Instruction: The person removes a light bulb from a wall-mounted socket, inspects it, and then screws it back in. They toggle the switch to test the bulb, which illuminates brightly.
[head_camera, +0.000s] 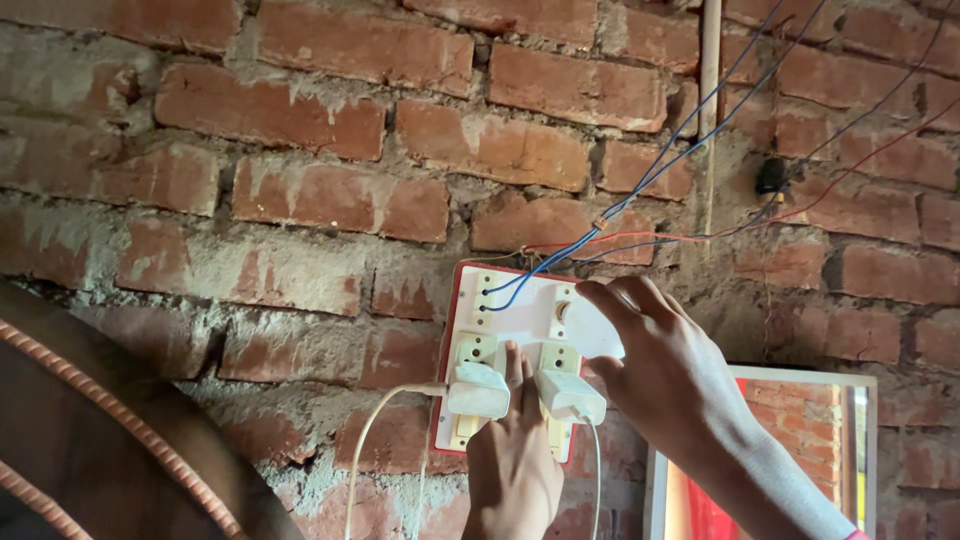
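A white switchboard (520, 310) with a red backing hangs on the bare brick wall. Blue wires (640, 180) run into its top left. Two white plug adapters sit in its lower sockets, one on the left (478, 390) and one on the right (570, 396). My left hand (512, 460) reaches up from below, its fingers pressed flat on the board between the two adapters. My right hand (660, 370) comes in from the right, its fingertips on the board's upper right part near a round knob (562, 312); what it pinches is hidden.
A thin pale pipe (709, 110) runs down the wall above the board, with red and blue wires (850, 150) crossing right. A framed mirror (790, 460) stands at lower right. A dark curved object with a ribbed cord (110, 420) fills the lower left. White cables (365, 450) hang below.
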